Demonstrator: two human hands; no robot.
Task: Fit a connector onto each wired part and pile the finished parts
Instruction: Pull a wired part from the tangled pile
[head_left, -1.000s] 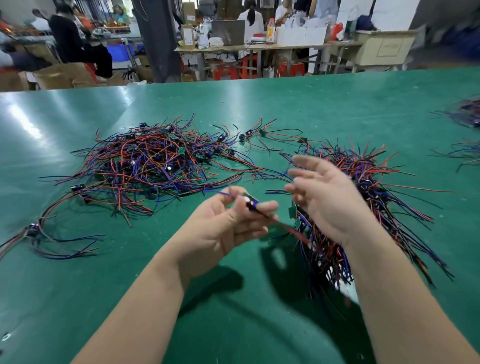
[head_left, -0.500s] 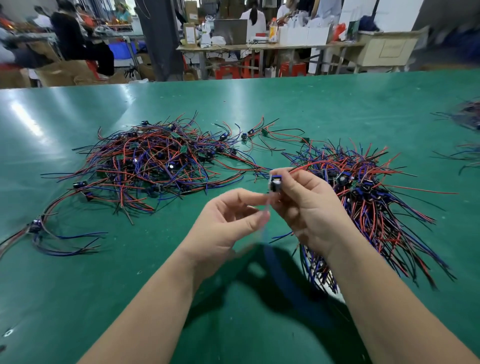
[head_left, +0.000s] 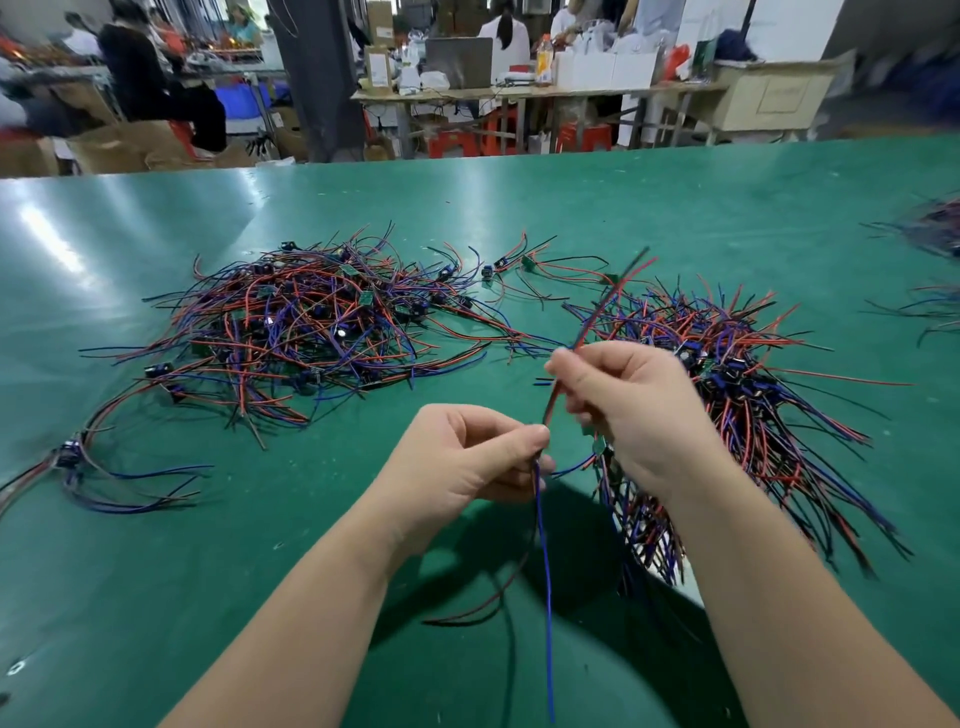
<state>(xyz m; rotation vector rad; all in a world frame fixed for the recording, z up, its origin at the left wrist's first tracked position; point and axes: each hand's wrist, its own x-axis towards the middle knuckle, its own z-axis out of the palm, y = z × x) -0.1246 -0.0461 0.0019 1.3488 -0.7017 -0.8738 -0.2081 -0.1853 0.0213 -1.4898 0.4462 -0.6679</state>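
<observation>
My left hand pinches a wired part at its fingertips; a blue wire hangs down from the pinch toward me. My right hand grips the same part's red and black wires, which stick up and away over the table. The part's body is hidden between my fingers. A loose tangle of red, blue and black wired parts lies to the left on the green table. A denser pile of wired parts lies to the right, partly under my right hand.
A few stray wired parts lie at the left edge and more wires at the far right. Beyond the table's far edge stand work benches, boxes and seated people.
My right hand has slid from the small part up along its red and black wires, which now point up and away. My left hand has closed on the part, and the blue wire hangs down.
</observation>
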